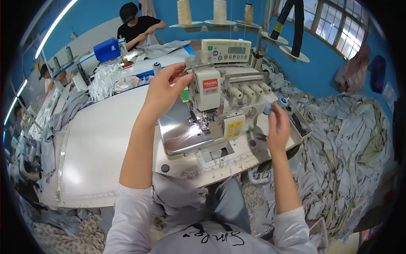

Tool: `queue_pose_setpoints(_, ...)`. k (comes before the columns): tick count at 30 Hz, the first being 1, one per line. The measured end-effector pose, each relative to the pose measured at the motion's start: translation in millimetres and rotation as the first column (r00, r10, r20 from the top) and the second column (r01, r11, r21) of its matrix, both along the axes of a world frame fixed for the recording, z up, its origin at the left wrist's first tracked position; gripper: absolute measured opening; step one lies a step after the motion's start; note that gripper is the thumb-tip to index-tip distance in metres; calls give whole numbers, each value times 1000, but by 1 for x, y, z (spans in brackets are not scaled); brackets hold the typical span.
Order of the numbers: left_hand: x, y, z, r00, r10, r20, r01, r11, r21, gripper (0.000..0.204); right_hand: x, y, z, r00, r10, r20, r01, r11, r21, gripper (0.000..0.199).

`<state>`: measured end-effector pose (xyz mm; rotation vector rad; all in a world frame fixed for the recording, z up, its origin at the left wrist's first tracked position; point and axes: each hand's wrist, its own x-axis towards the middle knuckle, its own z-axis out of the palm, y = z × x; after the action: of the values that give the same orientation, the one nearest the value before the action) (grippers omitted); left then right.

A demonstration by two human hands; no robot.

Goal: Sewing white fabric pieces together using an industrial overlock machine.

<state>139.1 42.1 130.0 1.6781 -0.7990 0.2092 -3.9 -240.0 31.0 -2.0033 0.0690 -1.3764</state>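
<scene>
A white overlock sewing machine (208,99) with a control panel (226,51) on top stands in front of me. My left hand (168,84) is raised at the upper left of its head, thumb and bent fingers apart and touching the casing. Some of those fingertips are hidden. My right hand (278,127), a little blurred, is at the machine's right end. Its fingers are close together against a small blue rounded part (267,109). Under the needle area, a shiny metal plate (182,133) carries no fabric that I can see.
Grey fabric (334,139) lies heaped on the right. The white table (101,139) extends left, with white strips (105,80) behind it. Thread cones (220,12) stand overhead. A blue-topped spool (282,101) sits in a side tray. Across the table, a person (137,27) handles grey cloth.
</scene>
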Motion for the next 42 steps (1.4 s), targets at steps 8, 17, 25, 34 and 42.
queue_pose_setpoints(8, -12, -2, -2, 994, 102, 41, -107, 981, 159, 49, 14, 86, -5, 992, 128, 21, -122, 977, -174, 26)
queue_pose_setpoints(17, -6, 4, -4, 998, 50, -23, -48, 994, 93, 50, 33, 86, -28, 994, 105, 18, -104, 994, -24, 32)
queue_pose_setpoints(25, 1, -1, -3, 999, 47, 6, -47, 994, 101, 51, 41, 103, -32, 997, 50, 62, -53, 997, 51, 33)
queue_pose_setpoints(34, -11, 7, 1, 997, 83, 9, -83, 991, 104, 52, 14, 68, -13, 997, 8, 71, -17, 992, 126, 35)
queue_pose_setpoints(42, -102, 69, -36, 807, 465, 364, -514, 857, 46, 29, 110, -129, -41, 881, 98, -463, 23, 968, 251, 41)
